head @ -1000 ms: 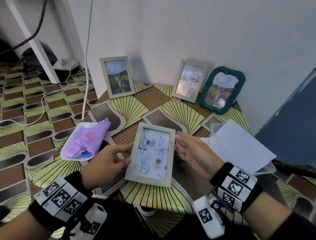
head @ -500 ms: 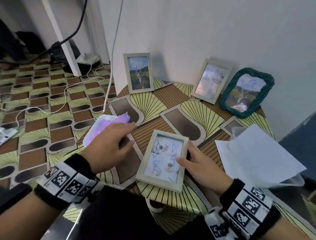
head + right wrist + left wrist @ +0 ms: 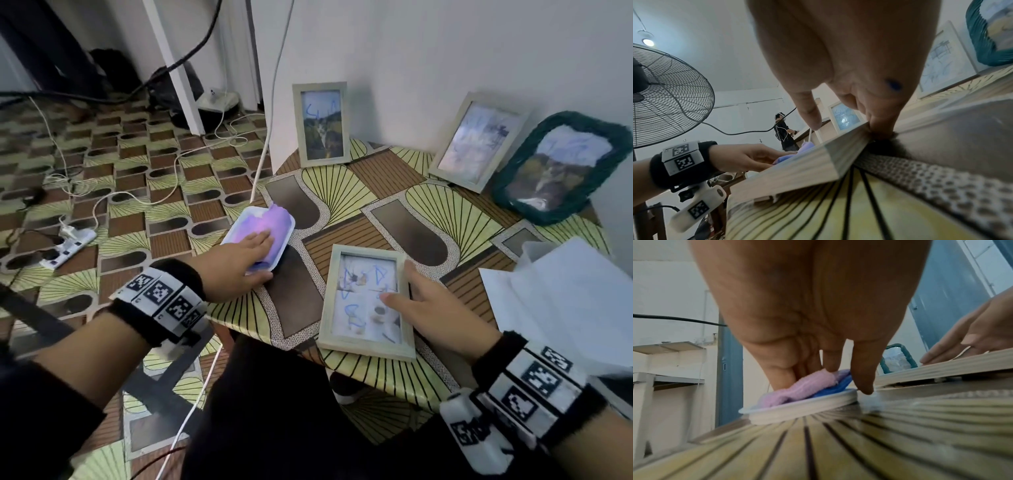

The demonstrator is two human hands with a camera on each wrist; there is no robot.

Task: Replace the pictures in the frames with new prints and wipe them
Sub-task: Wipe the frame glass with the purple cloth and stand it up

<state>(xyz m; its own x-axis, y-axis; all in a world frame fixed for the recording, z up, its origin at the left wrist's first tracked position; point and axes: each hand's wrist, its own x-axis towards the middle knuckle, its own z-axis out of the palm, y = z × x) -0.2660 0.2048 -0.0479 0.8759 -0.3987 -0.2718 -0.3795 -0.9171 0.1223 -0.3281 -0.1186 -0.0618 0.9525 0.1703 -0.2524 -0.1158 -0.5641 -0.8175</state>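
A pale wooden picture frame (image 3: 366, 301) lies face up near the table's front edge, its glass scribbled with blue marks. My right hand (image 3: 397, 282) holds its right edge, thumb on the glass and fingers (image 3: 879, 128) tucked at the rim. My left hand (image 3: 267, 257) reaches left of the frame. Its straight fingers (image 3: 830, 363) press on a pink and blue cloth (image 3: 274, 222) lying in a white tray (image 3: 236, 233), with the thumb beside the tray's rim (image 3: 797, 408).
A pale frame (image 3: 322, 125) stands against the back wall, with another (image 3: 474, 142) and a green woven frame (image 3: 561, 168) leaning to its right. White sheets (image 3: 565, 291) lie at the right. Cables and a power strip (image 3: 68, 243) lie on the floor to the left.
My left hand let go of the frame and moved left onto the cloth in the tray. The frame went down flat on the table, with my right hand still on its right edge.
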